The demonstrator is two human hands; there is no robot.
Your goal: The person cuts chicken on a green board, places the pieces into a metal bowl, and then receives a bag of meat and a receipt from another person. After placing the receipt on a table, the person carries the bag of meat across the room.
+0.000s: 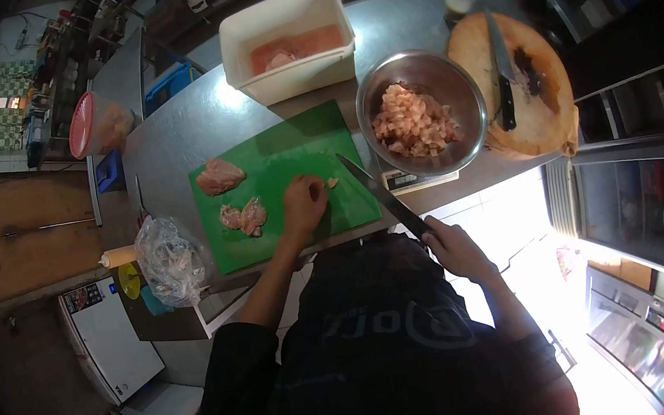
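My right hand (455, 250) is wrapped round the handle of a long knife (385, 198), whose blade points up and left over the right edge of the green cutting board (274, 144). Over the board, my left hand (304, 203) has its fingers curled together; whether they hold anything is hidden. A small scrap of meat (333, 182) lies just right of its fingertips. Two larger pieces of raw meat, an upper one (220, 176) and a lower one (244, 217), rest on the board's left half. Diced meat (413, 121) fills part of the steel bowl (463, 75), which stands on a scale (428, 179).
A white tub (292, 86) with meat and reddish liquid stands behind the board. At the right, a second knife (502, 62) lies on a round wooden block (469, 37). A crumpled plastic bag (169, 261) and a lidded container (100, 124) are at the left.
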